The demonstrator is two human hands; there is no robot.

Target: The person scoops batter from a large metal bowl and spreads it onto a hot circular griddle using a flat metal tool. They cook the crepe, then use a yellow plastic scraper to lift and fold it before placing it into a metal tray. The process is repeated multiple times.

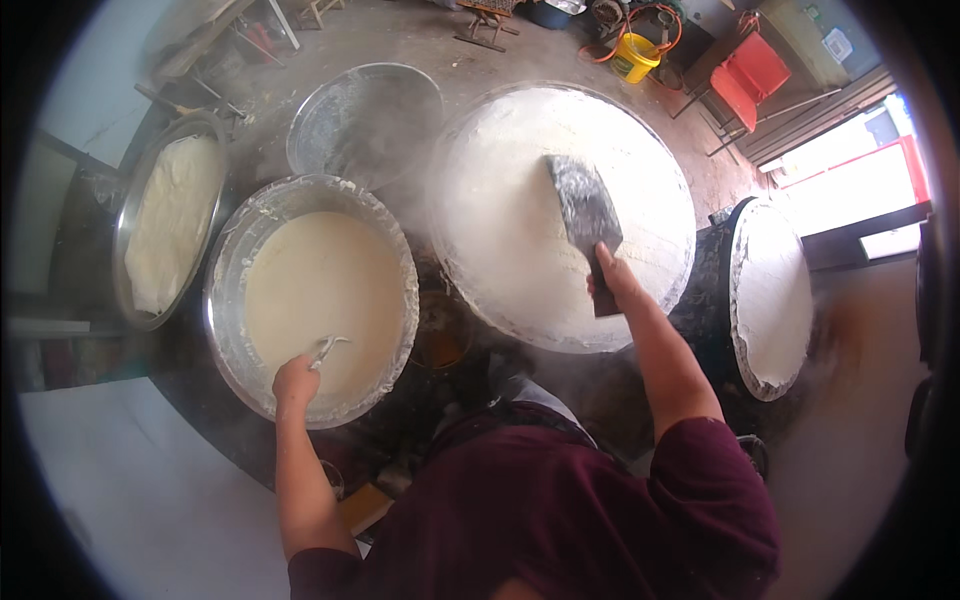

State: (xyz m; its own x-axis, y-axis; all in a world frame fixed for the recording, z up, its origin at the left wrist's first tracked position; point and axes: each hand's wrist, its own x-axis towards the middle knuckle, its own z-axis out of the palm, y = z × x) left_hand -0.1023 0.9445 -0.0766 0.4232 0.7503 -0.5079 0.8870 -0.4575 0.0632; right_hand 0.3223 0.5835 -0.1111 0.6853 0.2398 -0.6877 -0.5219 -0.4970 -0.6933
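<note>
My left hand [297, 378] grips a metal utensil [329, 346], probably by its handle, at the near part of a wide metal basin [223, 305] of creamy liquid [320, 270]; the utensil's head is partly in the liquid. My right hand [615, 275] is closed round the handle of a broad, dark, white-smeared flat scraper [580, 200], held over a large round griddle or pan [525, 120] coated in a white layer, with steam above it.
An oval pan of pale dough [175, 225] stands at left, an empty-looking metal tray [330, 120] behind the basin. A second white-coated round surface [765, 300] is at right. Beyond are a red chair [748, 80], a yellow bucket [635, 58], an orange hose and a bright doorway [845, 190].
</note>
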